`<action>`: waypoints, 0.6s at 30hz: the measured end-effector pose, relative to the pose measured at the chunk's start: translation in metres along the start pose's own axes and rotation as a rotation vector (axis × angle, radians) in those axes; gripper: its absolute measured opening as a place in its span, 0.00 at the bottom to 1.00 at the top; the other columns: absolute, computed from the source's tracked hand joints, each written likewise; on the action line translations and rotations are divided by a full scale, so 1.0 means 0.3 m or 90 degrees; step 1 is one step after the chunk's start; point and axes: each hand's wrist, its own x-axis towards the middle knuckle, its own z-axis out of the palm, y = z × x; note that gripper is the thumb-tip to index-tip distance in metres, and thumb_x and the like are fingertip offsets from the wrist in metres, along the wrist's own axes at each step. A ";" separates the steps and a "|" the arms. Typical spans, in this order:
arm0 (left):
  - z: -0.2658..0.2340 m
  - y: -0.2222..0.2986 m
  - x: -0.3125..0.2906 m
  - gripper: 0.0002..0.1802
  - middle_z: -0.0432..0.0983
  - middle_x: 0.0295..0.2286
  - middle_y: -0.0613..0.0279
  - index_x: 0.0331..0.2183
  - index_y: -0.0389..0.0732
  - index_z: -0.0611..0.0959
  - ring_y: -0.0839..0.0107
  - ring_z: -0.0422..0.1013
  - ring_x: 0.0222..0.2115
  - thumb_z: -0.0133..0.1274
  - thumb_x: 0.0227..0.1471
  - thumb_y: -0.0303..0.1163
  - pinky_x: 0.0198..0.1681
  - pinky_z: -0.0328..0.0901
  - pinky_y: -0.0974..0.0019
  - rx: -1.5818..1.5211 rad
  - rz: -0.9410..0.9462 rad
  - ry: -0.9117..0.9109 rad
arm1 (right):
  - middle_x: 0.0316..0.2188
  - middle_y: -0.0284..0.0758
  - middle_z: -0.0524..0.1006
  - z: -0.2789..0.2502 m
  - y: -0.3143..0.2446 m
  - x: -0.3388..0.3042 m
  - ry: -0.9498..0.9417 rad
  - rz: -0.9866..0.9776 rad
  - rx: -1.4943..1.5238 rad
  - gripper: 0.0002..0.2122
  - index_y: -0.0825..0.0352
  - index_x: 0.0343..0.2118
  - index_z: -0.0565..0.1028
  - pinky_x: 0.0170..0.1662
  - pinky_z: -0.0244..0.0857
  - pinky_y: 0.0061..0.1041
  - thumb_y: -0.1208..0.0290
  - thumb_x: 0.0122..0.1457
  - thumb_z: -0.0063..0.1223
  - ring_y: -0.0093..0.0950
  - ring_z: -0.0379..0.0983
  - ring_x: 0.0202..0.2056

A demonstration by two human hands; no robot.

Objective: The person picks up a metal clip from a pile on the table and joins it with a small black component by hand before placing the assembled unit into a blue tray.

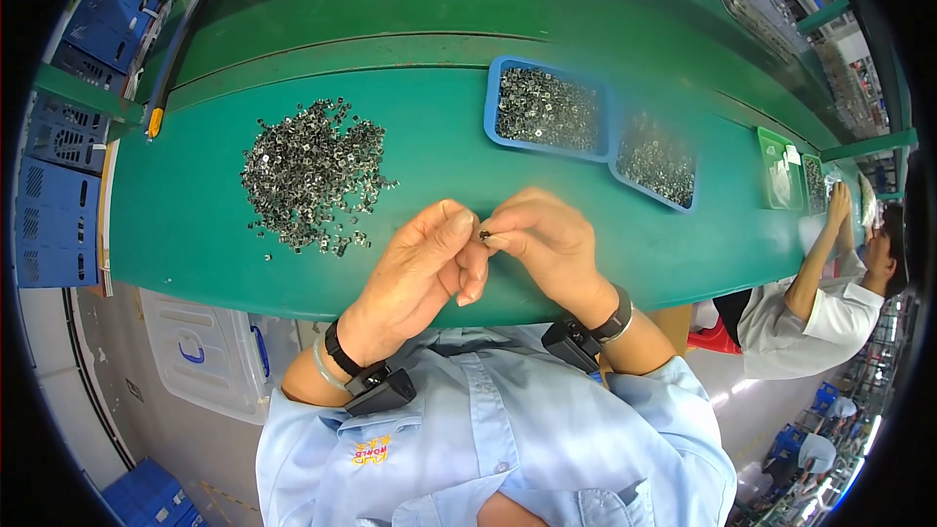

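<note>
My two hands meet above the near edge of the green table. In the fingertips of my right hand [554, 246] a tiny dark metal part [484, 234] is pinched. My left hand [418, 262] is closed with its thumb against the forefinger, right beside that part; whatever it may hold is too small to make out. Ahead and to the left lies a loose pile of small black and silvery metal parts [312, 171]. Beyond my right hand stand two blue trays, one [491, 102] behind the other [650, 197], both filled with similar small parts.
The green table [439, 127] has a raised ledge at the back. A yellow-tipped cutter [155, 122] lies at far left, near blue crates [59, 224]. A clear lidded bin [200, 356] stands below. At right, a co-worker [830, 307] sits by a green tray [768, 171].
</note>
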 end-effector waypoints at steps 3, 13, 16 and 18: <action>-0.001 -0.002 0.001 0.14 0.66 0.17 0.64 0.28 0.41 0.68 0.74 0.63 0.15 0.43 0.58 0.41 0.18 0.58 0.71 0.043 -0.012 -0.003 | 0.26 0.30 0.76 -0.001 -0.001 -0.002 -0.004 0.011 0.004 0.05 0.64 0.30 0.77 0.31 0.66 0.22 0.77 0.49 0.58 0.24 0.72 0.29; -0.002 0.003 -0.010 0.11 0.69 0.18 0.64 0.32 0.39 0.72 0.78 0.63 0.17 0.45 0.58 0.38 0.20 0.59 0.74 0.048 0.009 0.016 | 0.27 0.32 0.75 -0.004 -0.007 0.014 -0.029 0.035 -0.006 0.04 0.67 0.28 0.76 0.32 0.65 0.21 0.80 0.49 0.57 0.24 0.70 0.28; -0.027 0.012 -0.027 0.10 0.69 0.19 0.65 0.32 0.40 0.72 0.78 0.63 0.17 0.45 0.58 0.37 0.20 0.59 0.74 0.044 0.008 0.033 | 0.28 0.33 0.74 -0.064 0.006 0.074 0.047 0.055 -0.065 0.04 0.68 0.29 0.75 0.32 0.66 0.21 0.82 0.50 0.54 0.24 0.71 0.27; -0.056 0.010 -0.048 0.09 0.69 0.19 0.65 0.33 0.40 0.73 0.79 0.64 0.18 0.45 0.57 0.36 0.21 0.60 0.75 0.040 -0.009 0.056 | 0.28 0.33 0.74 -0.129 0.021 0.147 0.105 0.098 -0.143 0.04 0.68 0.29 0.75 0.31 0.66 0.20 0.81 0.49 0.54 0.23 0.71 0.27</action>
